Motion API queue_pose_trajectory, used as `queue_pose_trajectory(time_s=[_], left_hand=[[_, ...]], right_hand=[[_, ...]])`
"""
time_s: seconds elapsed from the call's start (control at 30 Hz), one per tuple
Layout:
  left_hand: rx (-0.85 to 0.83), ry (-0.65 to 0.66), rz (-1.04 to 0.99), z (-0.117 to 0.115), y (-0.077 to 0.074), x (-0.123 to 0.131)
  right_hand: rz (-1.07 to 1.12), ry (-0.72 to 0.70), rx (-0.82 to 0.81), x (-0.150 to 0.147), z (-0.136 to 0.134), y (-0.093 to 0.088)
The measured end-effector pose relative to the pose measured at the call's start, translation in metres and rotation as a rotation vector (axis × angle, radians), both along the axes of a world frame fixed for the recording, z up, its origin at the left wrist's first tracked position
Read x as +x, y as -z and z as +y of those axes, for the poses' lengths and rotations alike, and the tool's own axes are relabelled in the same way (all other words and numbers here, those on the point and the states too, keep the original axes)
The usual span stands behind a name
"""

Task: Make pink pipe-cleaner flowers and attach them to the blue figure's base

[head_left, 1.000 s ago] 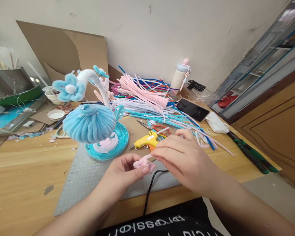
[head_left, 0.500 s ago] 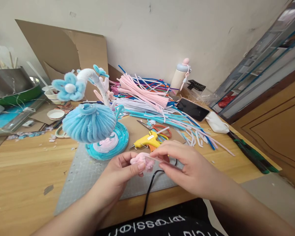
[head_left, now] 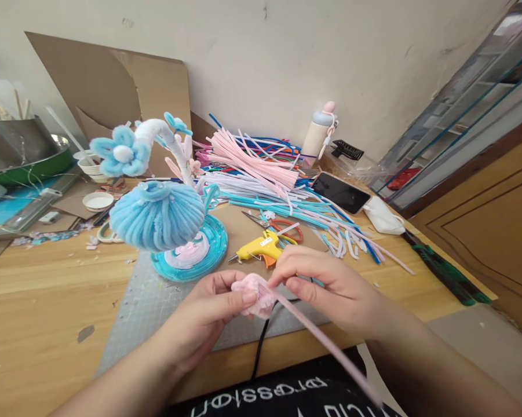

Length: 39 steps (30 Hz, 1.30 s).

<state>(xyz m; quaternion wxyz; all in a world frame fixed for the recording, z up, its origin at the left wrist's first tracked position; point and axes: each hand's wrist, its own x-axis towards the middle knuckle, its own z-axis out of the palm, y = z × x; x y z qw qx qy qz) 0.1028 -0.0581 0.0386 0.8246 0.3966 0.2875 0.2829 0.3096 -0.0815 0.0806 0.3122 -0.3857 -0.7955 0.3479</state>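
A pale wall rises behind the wooden worktop, where a grey mat lies. Above the mat, the left hand pinches a fuzzy pink bundle between thumb and fingers. A long pink strip slants from the bundle down over black clothing. The right hand is loosely bent at the strip's upper end; whether it grips cannot be told. A yellow glue gun lies just beyond both hands.

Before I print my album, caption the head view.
Left hand holding pink bundle, right hand at its edge, glue gun beyond.
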Motion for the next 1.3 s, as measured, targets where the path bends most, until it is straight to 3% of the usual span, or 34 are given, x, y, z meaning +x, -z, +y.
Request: queue_pose_trajectory(time_s=[0.27, 0.4, 0.53, 0.67, 0.8, 0.97, 1.1, 1.23, 1.3], left_hand=[[-0.127, 0.101, 0.041, -0.001, -0.002, -0.001], [-0.109, 0.075, 0.002, 0.001, -0.004, -0.001], [-0.087, 0.009, -0.034, 0.004, -0.002, -0.001], [-0.093, -0.024, -0.005, 0.008, 0.004, -0.001], [-0.111, -0.131, -0.002, 0.009, 0.004, 0.001], [-0.151, -0.257, -0.008, 0.009, 0.0, 0.002], [-0.141, -0.248, -0.002, 0.009, 0.0, 0.002], [-0.1, -0.195, -0.005, 0.009, 0.001, 0.002], [-0.07, -0.158, -0.006, 0.01, 0.002, 0.002]], right_hand=[[0.073, -0.123, -0.122, -0.001, 0.011, 0.006], [0.17, 0.034, -0.182, -0.002, 0.02, 0.014], [0.382, 0.228, -0.375, -0.005, 0.034, 0.026], [0.601, 0.241, -0.465, -0.009, 0.045, 0.034], [0.674, 0.182, -0.541, -0.014, 0.047, 0.037], [0.651, 0.12, -0.412, -0.014, 0.043, 0.037], [0.605, 0.053, -0.352, -0.013, 0.043, 0.041], [0.619, 0.185, -0.41, -0.016, 0.044, 0.044], [0.601, 0.154, -0.416, -0.017, 0.044, 0.043]])
